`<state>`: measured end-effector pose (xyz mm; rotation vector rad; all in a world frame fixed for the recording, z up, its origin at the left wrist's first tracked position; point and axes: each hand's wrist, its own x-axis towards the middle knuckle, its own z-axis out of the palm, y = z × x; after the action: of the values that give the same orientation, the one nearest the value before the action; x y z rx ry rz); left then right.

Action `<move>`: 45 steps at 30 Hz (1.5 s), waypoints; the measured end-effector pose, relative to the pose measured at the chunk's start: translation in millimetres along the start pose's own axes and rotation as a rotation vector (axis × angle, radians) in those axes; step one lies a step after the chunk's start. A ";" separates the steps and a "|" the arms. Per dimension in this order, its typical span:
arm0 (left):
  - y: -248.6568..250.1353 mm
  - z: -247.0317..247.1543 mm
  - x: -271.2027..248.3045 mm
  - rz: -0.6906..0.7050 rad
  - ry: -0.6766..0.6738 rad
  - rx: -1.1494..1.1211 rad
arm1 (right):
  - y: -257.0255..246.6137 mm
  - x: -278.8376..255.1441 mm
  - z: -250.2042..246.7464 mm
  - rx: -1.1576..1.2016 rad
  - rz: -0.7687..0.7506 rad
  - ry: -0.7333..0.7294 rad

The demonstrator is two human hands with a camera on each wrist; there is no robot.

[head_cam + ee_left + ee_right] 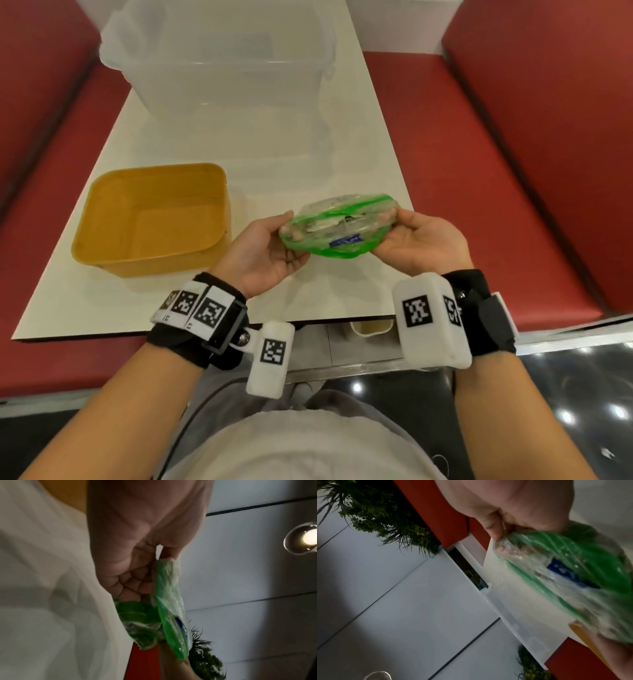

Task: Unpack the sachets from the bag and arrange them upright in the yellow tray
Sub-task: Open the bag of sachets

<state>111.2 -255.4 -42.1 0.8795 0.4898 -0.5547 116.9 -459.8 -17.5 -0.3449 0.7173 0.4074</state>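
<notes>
Your left grip [270,246] and right grip [418,241] pinch the bag [337,228] ends; film limp, slippery — grasp seal edges.

Bag [337,229]: thin crinkled clear-and-green plastic film, glossy. Yellow tray [154,219]: smooth matt plastic. Storage box [219,58], at 12 o'clock: translucent frosted plastic. Bench [359,144]: smooth white, slight sheen.

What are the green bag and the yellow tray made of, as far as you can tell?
The bag looks like thin, glossy plastic film: see-through with green bands, it crinkles and catches the light between the left hand and right hand. The yellow tray seems to be rigid moulded plastic with a smooth, slightly dull finish, judging by its rounded corners and even rim, though I can't be sure.
</notes>
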 end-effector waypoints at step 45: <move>33.3 -10.1 9.6 0.121 -0.041 0.359 | 34.1 19.3 -2.1 -0.543 -0.280 0.074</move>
<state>137.8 -232.3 -34.3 1.2291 0.3008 -0.5570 112.9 -426.5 -38.0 -0.9651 0.6104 0.3181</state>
